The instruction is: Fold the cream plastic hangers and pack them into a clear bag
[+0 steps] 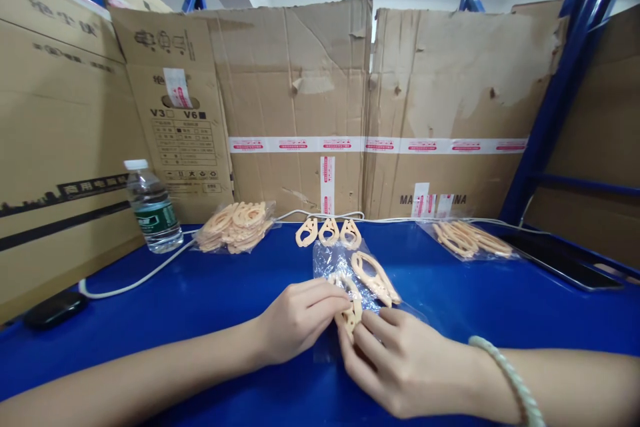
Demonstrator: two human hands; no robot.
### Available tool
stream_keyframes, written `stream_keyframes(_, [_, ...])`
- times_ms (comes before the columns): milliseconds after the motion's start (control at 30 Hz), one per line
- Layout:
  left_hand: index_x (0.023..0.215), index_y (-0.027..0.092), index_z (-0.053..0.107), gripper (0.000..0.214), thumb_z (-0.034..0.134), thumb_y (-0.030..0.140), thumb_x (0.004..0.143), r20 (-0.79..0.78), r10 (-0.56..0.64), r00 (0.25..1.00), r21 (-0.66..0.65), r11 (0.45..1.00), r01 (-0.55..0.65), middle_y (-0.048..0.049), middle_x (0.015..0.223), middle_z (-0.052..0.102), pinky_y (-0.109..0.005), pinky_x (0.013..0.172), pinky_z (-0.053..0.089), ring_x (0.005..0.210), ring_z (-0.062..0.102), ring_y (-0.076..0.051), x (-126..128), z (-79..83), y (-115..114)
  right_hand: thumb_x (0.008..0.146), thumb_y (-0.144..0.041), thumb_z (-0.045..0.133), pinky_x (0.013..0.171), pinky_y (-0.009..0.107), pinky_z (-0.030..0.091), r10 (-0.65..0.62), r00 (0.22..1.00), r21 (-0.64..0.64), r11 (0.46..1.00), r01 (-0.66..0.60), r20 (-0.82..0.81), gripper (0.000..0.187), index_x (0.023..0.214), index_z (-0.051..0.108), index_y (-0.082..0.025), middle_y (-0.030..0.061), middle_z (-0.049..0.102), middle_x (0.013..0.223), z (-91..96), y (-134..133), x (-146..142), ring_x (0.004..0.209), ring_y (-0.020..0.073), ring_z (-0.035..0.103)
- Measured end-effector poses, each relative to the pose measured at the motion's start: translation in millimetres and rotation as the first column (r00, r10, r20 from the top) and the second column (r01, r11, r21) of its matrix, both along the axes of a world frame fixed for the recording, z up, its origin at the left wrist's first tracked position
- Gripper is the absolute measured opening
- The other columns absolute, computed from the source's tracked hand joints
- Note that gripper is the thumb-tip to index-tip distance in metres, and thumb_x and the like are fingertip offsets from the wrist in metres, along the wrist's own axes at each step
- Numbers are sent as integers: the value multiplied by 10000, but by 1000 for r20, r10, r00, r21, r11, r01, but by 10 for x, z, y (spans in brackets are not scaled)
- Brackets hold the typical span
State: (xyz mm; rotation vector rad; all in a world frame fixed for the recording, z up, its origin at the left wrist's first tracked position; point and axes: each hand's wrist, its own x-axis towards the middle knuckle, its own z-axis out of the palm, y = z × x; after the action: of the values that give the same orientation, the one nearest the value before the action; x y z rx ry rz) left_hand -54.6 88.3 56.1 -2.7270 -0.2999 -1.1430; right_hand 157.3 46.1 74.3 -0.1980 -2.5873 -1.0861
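Note:
A beige plastic folding hanger (351,315) is pinched between my two hands over the blue tabletop. My left hand (299,319) closes on its left side with thumb and fingertips. From the right, my right hand (400,361) grips its lower end, with fingers curled and partly hiding it. Under and behind the hanger lies a clear plastic bag (324,255). Another folded hanger (384,291) rests on the bag, just beyond my right fingers. Behind the bag, three similar beige pieces (329,223) stand in a row.
A bagged pile of hangers (235,227) lies back left, beside a water bottle (153,213). Another bagged set (467,240) is back right, near a dark phone (563,263). A white cable (137,277) runs to a black device (55,309). Cardboard (295,107) walls the back.

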Motion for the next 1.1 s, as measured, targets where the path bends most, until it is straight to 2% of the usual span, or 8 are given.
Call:
stream_keyframes(233, [1034, 97, 617, 213, 449, 40, 916, -4, -1, 1000, 7, 1000, 1, -123, 972, 707, -301, 801, 579, 894, 670, -192, -5, -7, 7, 823, -108, 552, 429, 325, 395, -231, 973, -124, 966, 228, -9, 247, 1045, 632, -33, 128, 669, 841, -214, 121, -90, 669, 242, 580])
stream_keyframes(433, [1028, 92, 617, 198, 458, 55, 917, -20, 19, 1000, 11, 1000, -19, -119, 953, 701, -297, 737, 577, 836, 660, -191, -19, -30, 20, 846, -104, 442, 521, 308, 368, -76, 991, -270, 962, 43, -113, 188, 796, 622, -128, 72, 604, 740, 201, 139, -9, 660, 197, 474])
stream_keyframes(533, [1046, 96, 614, 223, 458, 34, 900, -46, 19, 999, 2, 1000, -19, -113, 971, 701, -301, 745, 569, 845, 655, -190, -31, -42, 22, 844, -106, 421, 582, 310, 377, -205, 967, -333, 932, 146, -150, 206, 746, 598, -140, 70, 584, 714, 462, 551, 46, 690, 199, 457])
stream_keyframes(600, [1058, 100, 611, 228, 463, 34, 897, -43, 13, 999, 11, 1000, -13, -108, 978, 701, -302, 766, 564, 863, 651, -189, -37, -42, 20, 850, -65, 410, 679, 320, 419, -415, 909, -450, 817, 361, -24, 252, 976, 623, -114, 104, 639, 877, 512, 976, 74, 879, 235, 508])
stream_keyframes(733, [1039, 99, 610, 180, 495, 61, 905, -67, 18, 998, 9, 1000, -17, -102, 959, 696, -285, 731, 557, 826, 642, -176, -36, -28, 15, 709, 3, 536, 939, 399, 400, -419, 897, -502, 750, 431, 144, 580, 1279, 538, -106, 165, 568, 1290, 315, 1792, 131, 1236, 298, 428])
stream_keyframes(833, [1001, 108, 606, 105, 552, 121, 912, -89, 27, 996, -14, 999, -29, -91, 945, 695, -281, 709, 549, 800, 637, -171, -31, -21, 17, 653, 27, 558, 1017, 461, 356, -430, 876, -531, 701, 476, 218, 758, 1385, 452, -141, 149, 467, 1429, 128, 2124, 209, 1367, 331, 300])
stream_keyframes(933, [977, 111, 598, 138, 623, 220, 897, -99, 11, 995, -36, 999, -15, -93, 955, 695, -291, 697, 548, 805, 640, -185, -29, -26, 25, 684, -5, 561, 1014, 476, 371, -468, 856, -549, 666, 504, 219, 675, 1340, 497, -150, 156, 466, 1425, 68, 2190, 350, 1370, 336, 312])
stream_keyframes(1100, [1027, 100, 601, 128, 573, 124, 905, -102, 23, 995, -28, 999, -25, -99, 971, 693, -302, 746, 559, 852, 646, -192, -38, -51, 48, 687, -36, 581, 848, 400, 484, -508, 832, -579, 618, 532, 222, 438, 1113, 642, -113, 175, 662, 1059, 145, 1944, 707, 1042, 319, 608])
